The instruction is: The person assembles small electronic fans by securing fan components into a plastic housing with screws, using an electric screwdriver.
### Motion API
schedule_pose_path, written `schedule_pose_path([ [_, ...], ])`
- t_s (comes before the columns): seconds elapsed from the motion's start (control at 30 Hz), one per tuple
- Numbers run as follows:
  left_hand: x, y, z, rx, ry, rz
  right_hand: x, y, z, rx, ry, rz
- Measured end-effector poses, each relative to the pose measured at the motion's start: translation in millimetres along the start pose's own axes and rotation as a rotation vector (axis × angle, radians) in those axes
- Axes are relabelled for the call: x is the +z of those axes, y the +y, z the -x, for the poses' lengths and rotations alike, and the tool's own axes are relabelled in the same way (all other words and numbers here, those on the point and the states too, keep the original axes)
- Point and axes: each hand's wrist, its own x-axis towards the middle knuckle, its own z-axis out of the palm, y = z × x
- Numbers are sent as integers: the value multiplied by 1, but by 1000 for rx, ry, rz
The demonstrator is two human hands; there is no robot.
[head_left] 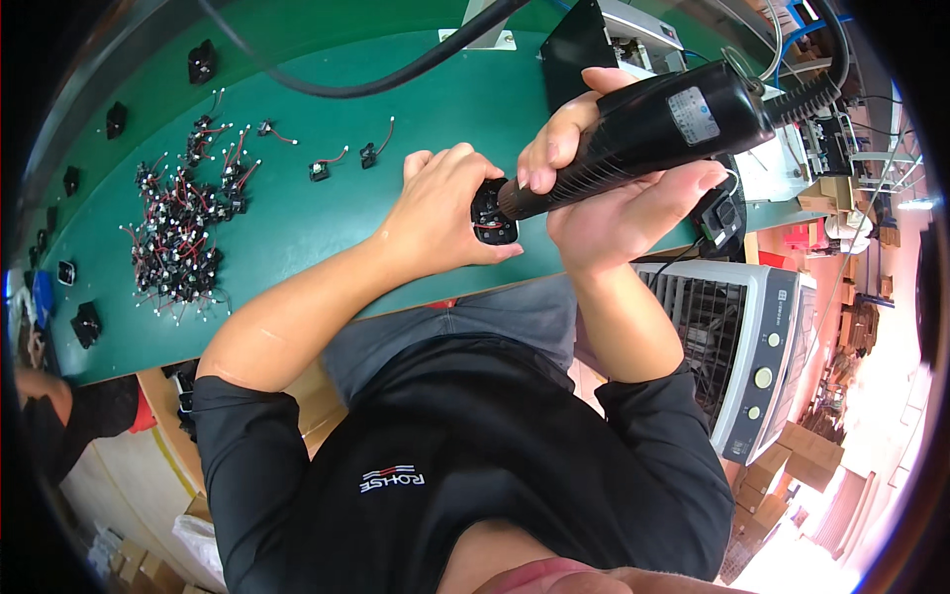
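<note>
My left hand [435,213] grips a small black plastic housing [493,230] by its sides on the green table [327,238]. A bit of red wire shows inside the housing. In my right hand [604,238] lies a black electric screwdriver [643,129], tilted, its fingers curled over the far side and the thumb stretched along the near side. The screwdriver's nose reaches into the housing, so its tip is hidden. Left of my hands is a heap of small black parts with red wires and white plugs [188,238]; a few similar wired parts [319,170] lie apart from it.
Several black housings [87,325] stand along the table's left side. A thick black cable [376,89] arches over the far side. A machine with a black panel [574,64] stands at the far right, an air cooler [737,366] beyond my right elbow. Another person's arm [49,396] shows at left.
</note>
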Motion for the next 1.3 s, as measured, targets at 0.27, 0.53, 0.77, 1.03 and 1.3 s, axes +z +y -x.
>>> schedule_pose_path([
  [0.27, -3, 4, -2, -68, -59, -19, -3, 1, 2, -5, -43, -2],
  [0.53, 0, 0, -1, -20, -2, 6, -1, 2, 8, 87, -115, -63],
  [0.77, -2, -1, -3, -2, -36, 10, -10, 9, 9, 91, -120, -161],
  [1.03, -7, -2, -2, -5, -63, 24, -12, -27, -19, -51, -15, 61],
  [1.3, -6, 1, -5, -12, -65, 5, -73, -92, -56, -307, 253, 601],
])
